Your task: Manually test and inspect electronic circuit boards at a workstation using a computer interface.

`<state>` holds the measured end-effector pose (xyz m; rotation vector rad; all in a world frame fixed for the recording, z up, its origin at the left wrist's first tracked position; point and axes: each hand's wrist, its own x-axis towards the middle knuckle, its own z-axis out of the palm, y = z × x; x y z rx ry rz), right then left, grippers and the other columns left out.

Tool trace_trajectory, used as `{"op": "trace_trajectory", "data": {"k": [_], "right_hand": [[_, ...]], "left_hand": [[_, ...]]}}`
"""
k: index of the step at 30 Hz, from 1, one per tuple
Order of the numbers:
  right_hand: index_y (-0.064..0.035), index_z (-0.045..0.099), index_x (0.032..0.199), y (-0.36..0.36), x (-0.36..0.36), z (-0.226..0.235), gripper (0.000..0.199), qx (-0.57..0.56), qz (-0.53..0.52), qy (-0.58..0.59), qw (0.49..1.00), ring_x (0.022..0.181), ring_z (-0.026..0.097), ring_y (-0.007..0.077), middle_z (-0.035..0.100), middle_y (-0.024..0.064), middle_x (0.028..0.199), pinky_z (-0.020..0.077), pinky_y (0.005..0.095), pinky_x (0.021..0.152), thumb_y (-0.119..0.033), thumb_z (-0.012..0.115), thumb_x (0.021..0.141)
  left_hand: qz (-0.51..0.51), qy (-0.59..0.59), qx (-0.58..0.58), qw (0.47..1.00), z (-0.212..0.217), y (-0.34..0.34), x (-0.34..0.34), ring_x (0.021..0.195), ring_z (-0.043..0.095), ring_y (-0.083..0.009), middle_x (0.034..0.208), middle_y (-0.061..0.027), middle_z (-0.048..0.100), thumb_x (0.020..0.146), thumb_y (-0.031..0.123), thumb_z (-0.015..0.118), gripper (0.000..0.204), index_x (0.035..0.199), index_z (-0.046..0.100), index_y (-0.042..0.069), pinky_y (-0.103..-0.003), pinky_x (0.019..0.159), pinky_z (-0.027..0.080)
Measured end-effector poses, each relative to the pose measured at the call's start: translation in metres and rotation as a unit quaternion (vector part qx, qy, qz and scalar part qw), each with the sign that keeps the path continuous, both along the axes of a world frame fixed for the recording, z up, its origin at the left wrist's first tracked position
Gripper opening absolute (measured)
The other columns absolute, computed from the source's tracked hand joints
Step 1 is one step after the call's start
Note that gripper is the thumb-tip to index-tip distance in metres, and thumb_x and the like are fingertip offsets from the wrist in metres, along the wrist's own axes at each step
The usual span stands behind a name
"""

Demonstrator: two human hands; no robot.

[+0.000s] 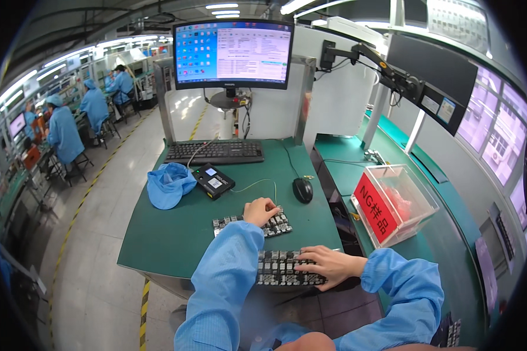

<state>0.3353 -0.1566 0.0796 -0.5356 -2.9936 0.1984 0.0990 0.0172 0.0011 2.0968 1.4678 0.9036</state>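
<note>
My left hand (260, 212) is closed in a pinch over the far edge of a small keyboard-like panel (280, 226) with rows of black and silver-white blocks; what the fingertips hold is hidden. A thin yellow-green cable (257, 186) runs from a black box with a small lit screen (212, 181) and ends near that panel. Closer to me, a second panel of the same kind (275, 268) lies at the table's front edge. Across its right end rests my right hand (328, 266), fingers stretched out and apart on top.
A monitor (233, 55) stands behind a black keyboard (216, 152). On the green table (175, 234) lie a blue cap (171, 186) and a black mouse (303, 190). To the right is a clear box with a red label (376, 207). Several people in blue work at far left.
</note>
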Motion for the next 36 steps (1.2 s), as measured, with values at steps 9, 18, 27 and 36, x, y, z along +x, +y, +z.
{"op": "trace_trajectory", "data": {"k": [9,18,27,36], "right_hand": [[-0.0143,0.038,0.135,0.034,-0.008,-0.012,0.075,-0.066,0.084,-0.009,0.994,0.127,0.031,0.0399,0.034,0.0172,0.135,0.0293,0.0491,0.105,-0.031,0.07,0.069],[-0.018,0.038,0.135,0.054,-0.021,0.022,0.082,-0.025,0.087,-0.091,0.992,0.126,0.032,0.0391,0.032,0.0179,0.137,0.0307,0.0486,0.103,-0.018,0.066,0.058],[-0.0195,0.031,0.138,0.069,-0.029,-0.008,0.088,-0.067,0.041,-0.103,0.992,0.128,0.028,0.0413,0.025,0.0182,0.142,0.0301,0.0527,0.101,0.0,0.058,0.056],[-0.0189,0.035,0.138,0.072,-0.037,0.004,0.081,-0.077,0.025,-0.14,0.987,0.127,0.032,0.0389,0.031,0.0173,0.14,0.032,0.0512,0.101,-0.011,0.066,0.063]], "left_hand": [[-0.018,0.004,0.04,0.999,-0.003,-0.004,0.002,0.076,0.06,-0.0195,0.076,-0.0018,0.063,0.078,0.042,0.065,0.028,0.077,0.066,0.014,-0.036,0.071,0.04],[-0.01,0.002,0.029,1.0,-0.004,0.0,0.0,0.076,0.059,-0.0187,0.077,-0.0013,0.062,0.078,0.042,0.065,0.027,0.077,0.066,0.014,-0.035,0.069,0.04],[-0.014,0.004,0.024,1.0,-0.001,-0.005,0.0,0.081,0.061,-0.0206,0.08,-0.0021,0.064,0.077,0.039,0.065,0.025,0.079,0.066,0.015,-0.038,0.073,0.04],[-0.016,0.003,0.015,1.0,0.001,-0.002,0.0,0.084,0.061,-0.0208,0.082,-0.0022,0.065,0.077,0.039,0.065,0.024,0.08,0.067,0.015,-0.037,0.075,0.038]]}}
